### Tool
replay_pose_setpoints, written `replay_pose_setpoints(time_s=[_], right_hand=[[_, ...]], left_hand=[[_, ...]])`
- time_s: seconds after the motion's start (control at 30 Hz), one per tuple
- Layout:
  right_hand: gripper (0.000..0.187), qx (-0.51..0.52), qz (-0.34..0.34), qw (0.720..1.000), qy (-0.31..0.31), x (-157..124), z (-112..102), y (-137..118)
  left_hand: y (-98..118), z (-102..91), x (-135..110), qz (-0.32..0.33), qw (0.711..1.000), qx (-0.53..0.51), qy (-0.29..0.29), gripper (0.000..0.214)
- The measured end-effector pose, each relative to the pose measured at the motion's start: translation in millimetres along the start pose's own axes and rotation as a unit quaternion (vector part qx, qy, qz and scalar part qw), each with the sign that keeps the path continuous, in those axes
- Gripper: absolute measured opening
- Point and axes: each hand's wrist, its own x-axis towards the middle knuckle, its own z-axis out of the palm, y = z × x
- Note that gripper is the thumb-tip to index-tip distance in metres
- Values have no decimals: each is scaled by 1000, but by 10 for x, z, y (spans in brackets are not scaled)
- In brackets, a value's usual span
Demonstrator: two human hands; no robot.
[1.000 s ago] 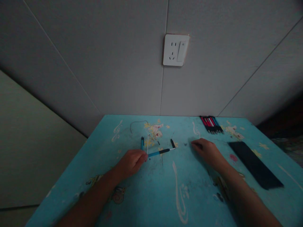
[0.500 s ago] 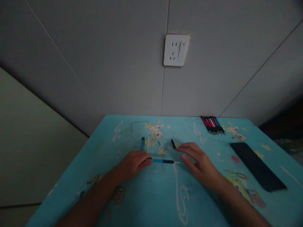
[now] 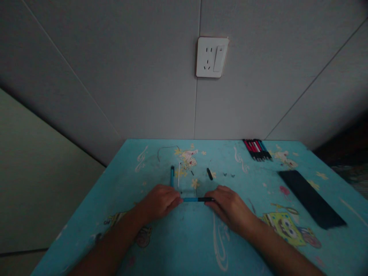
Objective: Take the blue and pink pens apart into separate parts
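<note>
Blue-and-black pen barrel (image 3: 191,199) lies level, side to side, between the two hands, low over the near-middle of the table (image 3: 184,241). Left hand (image 3: 161,200) closed, thumb and fingers pinching the blue end. Right hand (image 3: 228,205) has its fingers closed round the black end; the tip there is hidden, and the light is dim, so its exact hold is hard to read.

Just beyond the left hand: a blue pen piece with a dark top (image 3: 172,176), and beside it a thin white refill (image 3: 178,175). Beyond the right hand, a short black piece (image 3: 209,174), apart from the fingers. Two tiny dark bits (image 3: 225,174) to its right.

Far right: a row of pens (image 3: 257,150), red, white and blue, side by side. Nearer, a flat dark pouch-like strip (image 3: 312,199). Wall behind carries a white socket plate (image 3: 212,57).
</note>
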Motion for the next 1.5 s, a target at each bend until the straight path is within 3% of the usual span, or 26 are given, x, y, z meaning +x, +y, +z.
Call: replay_pose_setpoints(time_s=[0.23, 0.27, 0.3, 0.43, 0.53, 0.67, 0.9, 1.1, 1.17, 1.2, 1.33, 1.5], right_hand=[[17, 124, 110, 986, -21, -4, 84, -41], [24, 137, 118, 983, -15, -4, 94, -44], [29, 147, 119, 982, -15, -3, 97, -48], [17, 157, 110, 981, -16, 12, 61, -66], [19, 176, 118, 977, -5, 24, 13, -85], [29, 179, 98, 977, -61, 31, -26, -94], [23, 155, 62, 985, 53, 12, -17, -43], [26, 225, 123, 966, -20, 1, 41, -91], [19, 236, 128, 963, -11, 5, 59, -105], [25, 242, 130, 961, -10, 7, 63, -108], [21, 218, 120, 967, -52, 8, 57, -92], [20, 170, 101, 980, -18, 19, 20, -81]], left_hand=[[-42, -5, -3, -3, 1000, 18, -21, 37], [-45, -9, -4, -8, 1000, 18, -23, 37], [-46, -14, -3, -11, 999, 17, -25, 36], [-35, -38, 14, -11, 999, 18, -32, 37], [-25, -50, 27, -9, 1000, 13, -25, 37], [-21, -56, 34, -7, 1000, 2, -11, 35], [-25, -17, 25, -17, 1000, 5, -13, 36], [-27, -12, 27, 1, 1000, -4, -6, 34], [-9, -33, 39, 5, 1000, -3, -2, 36], [0, -41, 43, 6, 1000, -4, 0, 36], [8, -38, 39, 8, 1000, -12, -2, 35], [-27, -9, 10, -12, 1000, 0, -17, 31]])
